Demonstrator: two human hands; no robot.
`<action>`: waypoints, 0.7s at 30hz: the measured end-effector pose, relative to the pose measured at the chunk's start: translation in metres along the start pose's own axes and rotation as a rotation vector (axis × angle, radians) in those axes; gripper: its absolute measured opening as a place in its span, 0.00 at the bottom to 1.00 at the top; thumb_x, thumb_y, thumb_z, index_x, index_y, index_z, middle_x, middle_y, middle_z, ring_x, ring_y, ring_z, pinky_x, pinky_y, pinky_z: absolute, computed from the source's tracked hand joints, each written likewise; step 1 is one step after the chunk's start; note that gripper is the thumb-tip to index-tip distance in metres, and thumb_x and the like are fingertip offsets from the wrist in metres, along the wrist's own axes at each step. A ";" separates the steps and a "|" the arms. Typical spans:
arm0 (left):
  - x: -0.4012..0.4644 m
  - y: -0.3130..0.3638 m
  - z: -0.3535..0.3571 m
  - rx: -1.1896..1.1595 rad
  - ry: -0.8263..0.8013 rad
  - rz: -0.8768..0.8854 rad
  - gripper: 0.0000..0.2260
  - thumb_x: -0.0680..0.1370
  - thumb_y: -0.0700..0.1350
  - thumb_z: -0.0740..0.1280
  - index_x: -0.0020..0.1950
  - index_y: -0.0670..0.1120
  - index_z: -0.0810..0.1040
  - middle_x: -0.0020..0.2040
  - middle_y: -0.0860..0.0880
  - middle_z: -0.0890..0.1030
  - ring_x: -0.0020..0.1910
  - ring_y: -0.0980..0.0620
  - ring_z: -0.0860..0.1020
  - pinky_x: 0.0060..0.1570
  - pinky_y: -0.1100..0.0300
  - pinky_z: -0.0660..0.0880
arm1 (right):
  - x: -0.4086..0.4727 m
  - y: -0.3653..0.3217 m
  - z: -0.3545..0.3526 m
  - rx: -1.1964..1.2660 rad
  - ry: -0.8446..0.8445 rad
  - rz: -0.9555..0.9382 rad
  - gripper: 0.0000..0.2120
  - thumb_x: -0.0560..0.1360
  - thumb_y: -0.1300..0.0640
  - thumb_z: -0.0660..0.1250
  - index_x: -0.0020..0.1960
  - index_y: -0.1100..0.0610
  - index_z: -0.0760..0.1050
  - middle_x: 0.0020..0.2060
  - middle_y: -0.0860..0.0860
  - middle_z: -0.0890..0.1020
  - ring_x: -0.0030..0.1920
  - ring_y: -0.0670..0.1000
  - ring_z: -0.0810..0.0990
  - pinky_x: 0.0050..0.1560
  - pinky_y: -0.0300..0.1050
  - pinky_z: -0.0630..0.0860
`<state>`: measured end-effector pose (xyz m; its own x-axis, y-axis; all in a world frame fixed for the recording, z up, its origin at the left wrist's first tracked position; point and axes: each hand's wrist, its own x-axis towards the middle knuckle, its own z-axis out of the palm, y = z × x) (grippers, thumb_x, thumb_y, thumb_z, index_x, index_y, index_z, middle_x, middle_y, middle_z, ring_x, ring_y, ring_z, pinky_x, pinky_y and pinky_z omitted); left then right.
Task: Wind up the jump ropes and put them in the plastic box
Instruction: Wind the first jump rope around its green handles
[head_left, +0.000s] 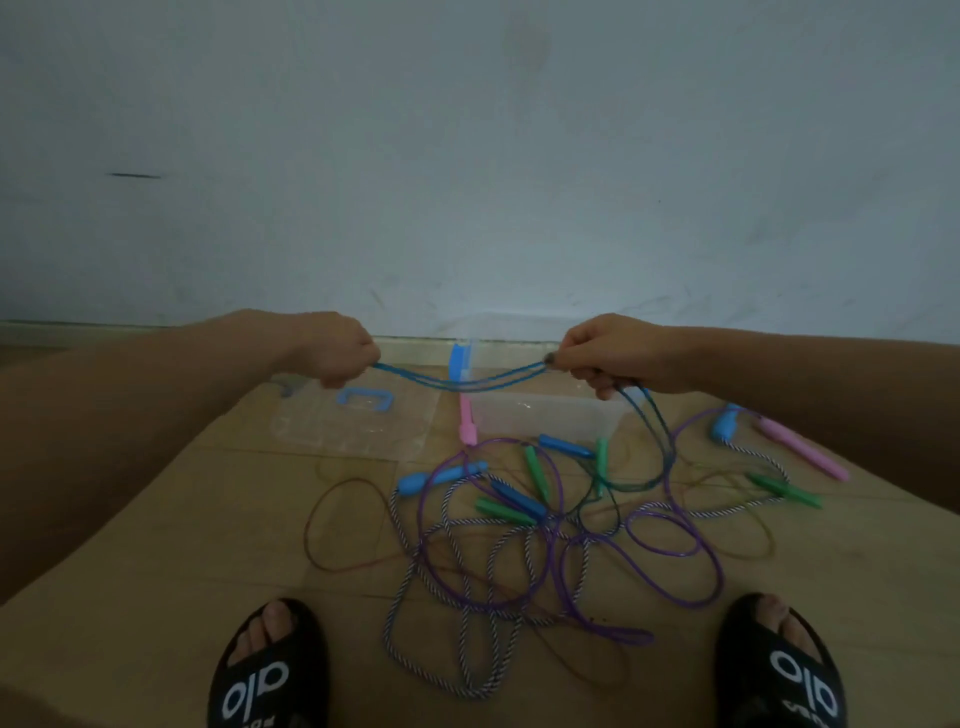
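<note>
My left hand (335, 351) and my right hand (602, 356) each grip an end of a folded blue jump rope (457, 383), which sags between them in two or three strands above the floor. From my right hand more of that blue cord (657, 441) hangs down to the floor. Behind it stands the clear plastic box (545, 413), uncovered. Its clear lid with a blue handle (363, 402) lies flat to the left. A tangle of ropes (519, 545) lies on the floor: purple, black-and-white braided, brown, with blue, green and pink handles.
My two feet in black slides (270, 670) (779, 665) stand at the near edge, either side of the tangle. A pale wall (467, 156) rises right behind the box. A pink handle (802, 449) and a light blue handle (727, 423) lie at the right.
</note>
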<state>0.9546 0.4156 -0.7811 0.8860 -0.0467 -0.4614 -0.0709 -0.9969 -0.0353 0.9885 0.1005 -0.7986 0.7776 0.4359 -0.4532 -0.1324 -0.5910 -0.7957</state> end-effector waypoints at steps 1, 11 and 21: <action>-0.002 0.007 -0.001 -0.111 -0.018 0.028 0.12 0.82 0.46 0.57 0.45 0.43 0.76 0.45 0.46 0.82 0.47 0.45 0.77 0.46 0.57 0.70 | 0.001 -0.004 0.005 0.039 -0.030 -0.010 0.14 0.78 0.56 0.68 0.36 0.58 0.70 0.25 0.51 0.70 0.25 0.48 0.66 0.29 0.42 0.68; 0.005 0.079 -0.010 -1.021 -0.179 0.250 0.12 0.81 0.43 0.61 0.38 0.46 0.71 0.32 0.49 0.69 0.30 0.50 0.69 0.45 0.55 0.75 | 0.002 -0.033 0.022 0.251 -0.097 -0.065 0.07 0.79 0.56 0.66 0.44 0.59 0.75 0.29 0.50 0.73 0.29 0.48 0.70 0.35 0.43 0.71; 0.000 -0.014 -0.005 -0.127 -0.037 -0.020 0.09 0.79 0.44 0.61 0.41 0.45 0.76 0.40 0.44 0.82 0.39 0.48 0.78 0.45 0.56 0.73 | -0.008 0.002 -0.010 -0.060 -0.097 0.055 0.16 0.80 0.52 0.64 0.36 0.57 0.68 0.27 0.51 0.70 0.26 0.49 0.70 0.34 0.43 0.74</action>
<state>0.9580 0.4297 -0.7759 0.8688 -0.0262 -0.4945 0.0075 -0.9978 0.0660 0.9880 0.0890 -0.7919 0.7068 0.4637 -0.5342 -0.1336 -0.6540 -0.7446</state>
